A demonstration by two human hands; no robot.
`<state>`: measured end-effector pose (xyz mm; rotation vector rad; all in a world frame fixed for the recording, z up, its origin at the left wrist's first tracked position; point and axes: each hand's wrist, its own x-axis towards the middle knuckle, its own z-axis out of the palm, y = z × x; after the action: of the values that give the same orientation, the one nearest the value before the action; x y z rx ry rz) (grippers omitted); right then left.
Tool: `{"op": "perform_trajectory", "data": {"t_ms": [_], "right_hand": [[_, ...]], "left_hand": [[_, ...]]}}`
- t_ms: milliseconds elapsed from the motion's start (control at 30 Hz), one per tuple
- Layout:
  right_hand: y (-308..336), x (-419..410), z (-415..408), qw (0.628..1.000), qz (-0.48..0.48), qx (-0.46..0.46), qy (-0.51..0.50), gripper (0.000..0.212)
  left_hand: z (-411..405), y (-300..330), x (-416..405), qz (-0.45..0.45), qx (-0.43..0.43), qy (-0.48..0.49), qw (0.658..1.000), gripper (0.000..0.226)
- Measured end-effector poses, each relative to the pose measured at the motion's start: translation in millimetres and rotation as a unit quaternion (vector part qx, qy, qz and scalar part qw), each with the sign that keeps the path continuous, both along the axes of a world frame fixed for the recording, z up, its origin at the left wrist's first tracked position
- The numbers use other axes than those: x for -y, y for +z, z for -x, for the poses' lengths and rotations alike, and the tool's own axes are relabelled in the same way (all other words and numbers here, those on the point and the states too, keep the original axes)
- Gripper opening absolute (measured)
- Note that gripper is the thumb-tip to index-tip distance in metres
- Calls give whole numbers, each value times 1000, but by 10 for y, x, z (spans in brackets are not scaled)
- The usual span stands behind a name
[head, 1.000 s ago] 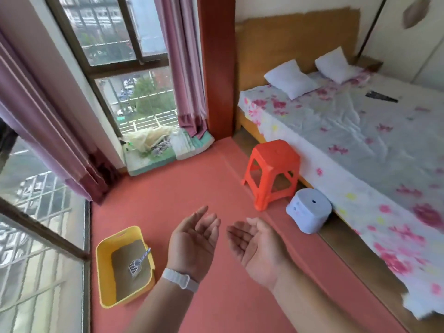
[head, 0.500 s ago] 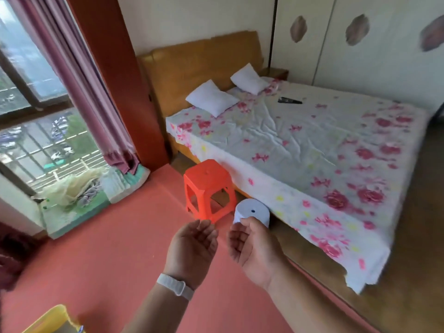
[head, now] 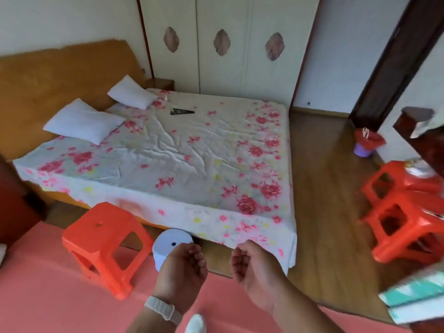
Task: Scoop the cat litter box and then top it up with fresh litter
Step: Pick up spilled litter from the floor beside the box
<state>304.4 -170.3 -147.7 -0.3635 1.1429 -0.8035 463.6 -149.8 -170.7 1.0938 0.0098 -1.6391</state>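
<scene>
The yellow litter box and its scoop are out of view. My left hand [head: 183, 272], with a white wristband, is held palm up in front of me, fingers curled in and holding nothing. My right hand [head: 254, 267] hovers beside it, a short gap apart, also palm up with its fingers curled and nothing in it. Just beyond my left hand a white round container [head: 171, 245] stands on the floor at the foot of the bed's side. A blurred teal-and-white package [head: 413, 293] shows at the lower right edge.
An orange stool [head: 103, 239] stands left of the container on the pink mat [head: 48, 296]. The flowered bed [head: 192, 159] fills the middle. Stacked orange stools [head: 403, 212] and a purple bin with a red bag [head: 366, 143] sit on the wooden floor at right.
My view has swung right, from the window and litter box to the bed and wardrobe. Both hands' fingers have curled in from flat open palms.
</scene>
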Motion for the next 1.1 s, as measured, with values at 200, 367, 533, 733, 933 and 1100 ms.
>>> {"op": "perform_trajectory", "data": {"t_ms": [200, 367, 533, 733, 933, 1100], "right_hand": [[-33, 899, 105, 995, -13, -50, -86, 23], [68, 1597, 352, 977, -16, -84, -196, 27], [186, 1882, 706, 953, -20, -72, -294, 26], [258, 2184, 1392, 927, 2, -47, -373, 22], [56, 2522, 2431, 907, -5, -4, -420, 20], [-57, 2945, 3556, 900, -13, 23, -436, 24]], "left_hand": [[-15, -114, 1240, -7, -35, -89, 995, 20], [142, -145, 2261, -18, -41, -176, 983, 24], [610, 12, 2886, -3, -42, -240, 970, 25], [1367, 88, 3421, -1, -32, -306, 951, 22], [2392, 14, 3874, -15, 16, -352, 936, 22], [3604, 77, 4333, -26, 27, -363, 931, 19]]}}
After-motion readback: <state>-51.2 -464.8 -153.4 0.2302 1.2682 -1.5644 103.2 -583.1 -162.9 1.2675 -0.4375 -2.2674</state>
